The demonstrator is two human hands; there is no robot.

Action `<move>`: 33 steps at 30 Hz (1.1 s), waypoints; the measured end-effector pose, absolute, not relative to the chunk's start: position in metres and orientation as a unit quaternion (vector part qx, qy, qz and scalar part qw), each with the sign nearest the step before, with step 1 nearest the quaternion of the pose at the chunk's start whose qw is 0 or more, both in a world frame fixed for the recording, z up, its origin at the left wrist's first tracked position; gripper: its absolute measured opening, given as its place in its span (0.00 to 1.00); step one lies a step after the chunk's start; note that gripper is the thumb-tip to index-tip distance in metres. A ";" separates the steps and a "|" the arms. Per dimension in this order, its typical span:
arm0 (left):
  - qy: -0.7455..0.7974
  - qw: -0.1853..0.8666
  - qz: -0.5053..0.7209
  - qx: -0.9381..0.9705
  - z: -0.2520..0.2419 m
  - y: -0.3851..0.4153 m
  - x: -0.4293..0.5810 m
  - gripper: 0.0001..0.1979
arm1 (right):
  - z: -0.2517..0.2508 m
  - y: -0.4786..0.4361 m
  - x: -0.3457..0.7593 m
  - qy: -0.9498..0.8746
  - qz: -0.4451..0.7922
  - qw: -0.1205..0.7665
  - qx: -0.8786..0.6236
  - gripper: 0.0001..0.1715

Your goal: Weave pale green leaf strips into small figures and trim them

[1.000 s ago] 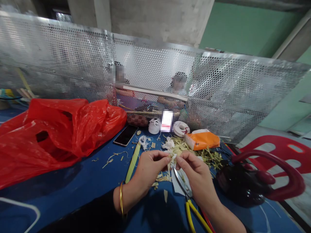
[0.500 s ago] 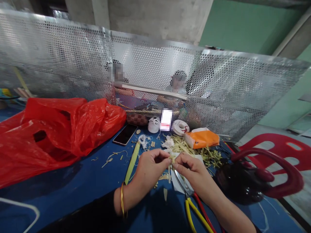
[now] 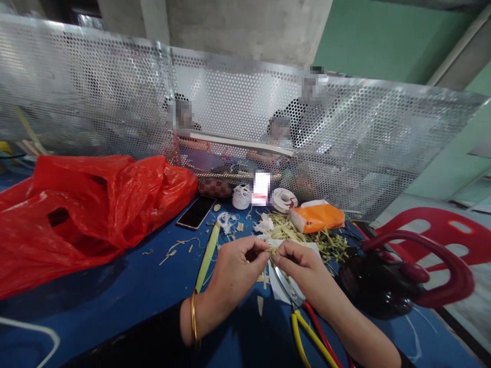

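Observation:
My left hand (image 3: 240,268) and my right hand (image 3: 301,266) meet over the table, thumbs and forefingers closed on a small pale-green plant strip (image 3: 272,251) between them. Its ends are mostly hidden by the fingertips. Under my right hand lie scissors or shears (image 3: 287,286) with yellow and red handles, on a white sheet of paper (image 3: 276,289). A long flat green leaf strip (image 3: 208,255) rests left of my left hand. Just beyond my fingers spreads a heap of yellow-green plant strips (image 3: 286,229).
A red plastic bag (image 3: 153,204) fills the left. Behind are a dark phone (image 3: 197,212), a lit phone (image 3: 261,188), a white ribbon roll (image 3: 284,200) and an orange packet (image 3: 319,215). A dark kettle (image 3: 383,286) stands right. Perforated metal panels (image 3: 238,97) close off the back, with people beyond.
Both hands stay together with only slight finger movement; the strip hanging below them shows less now. Behind the panel, another person's head has come into view. The camera has shifted slightly.

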State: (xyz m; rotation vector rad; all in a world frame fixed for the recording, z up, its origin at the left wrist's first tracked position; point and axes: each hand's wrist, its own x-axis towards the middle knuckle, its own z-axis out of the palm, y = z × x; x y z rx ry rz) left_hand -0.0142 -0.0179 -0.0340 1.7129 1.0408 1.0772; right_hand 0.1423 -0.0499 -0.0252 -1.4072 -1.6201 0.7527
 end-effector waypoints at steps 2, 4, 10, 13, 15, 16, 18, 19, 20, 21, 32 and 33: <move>0.417 0.413 0.425 0.689 -0.035 -0.018 -0.014 0.06 | -0.024 -0.050 0.142 -0.644 0.310 0.418 -0.561 0.18; 0.417 0.411 0.422 0.692 -0.036 -0.019 -0.014 0.07 | -0.024 -0.050 0.142 -0.642 0.314 0.419 -0.560 0.18; 0.406 0.397 0.431 0.701 -0.035 -0.019 -0.014 0.07 | -0.024 -0.049 0.141 -0.617 0.334 0.427 -0.571 0.16; 0.404 0.377 0.436 0.711 -0.036 -0.020 -0.015 0.07 | -0.023 -0.049 0.140 -0.609 0.343 0.431 -0.571 0.17; 0.403 0.375 0.437 0.711 -0.036 -0.021 -0.016 0.07 | -0.023 -0.049 0.140 -0.605 0.338 0.436 -0.575 0.18; 0.402 0.376 0.437 0.712 -0.036 -0.021 -0.016 0.07 | -0.023 -0.049 0.140 -0.603 0.335 0.437 -0.577 0.18; 0.397 0.376 0.439 0.713 -0.036 -0.021 -0.016 0.07 | -0.024 -0.049 0.141 -0.599 0.333 0.439 -0.581 0.18; 0.395 0.377 0.438 0.714 -0.035 -0.021 -0.016 0.07 | -0.024 -0.049 0.141 -0.597 0.334 0.441 -0.582 0.18; 0.395 0.379 0.435 0.715 -0.035 -0.021 -0.016 0.07 | -0.025 -0.049 0.141 -0.594 0.334 0.443 -0.582 0.18; 0.397 0.383 0.432 0.714 -0.035 -0.022 -0.016 0.07 | -0.025 -0.048 0.141 -0.592 0.335 0.446 -0.582 0.18; 0.371 0.468 0.407 0.691 -0.044 -0.017 -0.012 0.06 | -0.027 -0.047 0.140 -0.589 0.351 0.460 -0.564 0.13; 0.367 0.477 0.402 0.690 -0.044 -0.017 -0.012 0.06 | -0.027 -0.047 0.140 -0.586 0.348 0.465 -0.564 0.12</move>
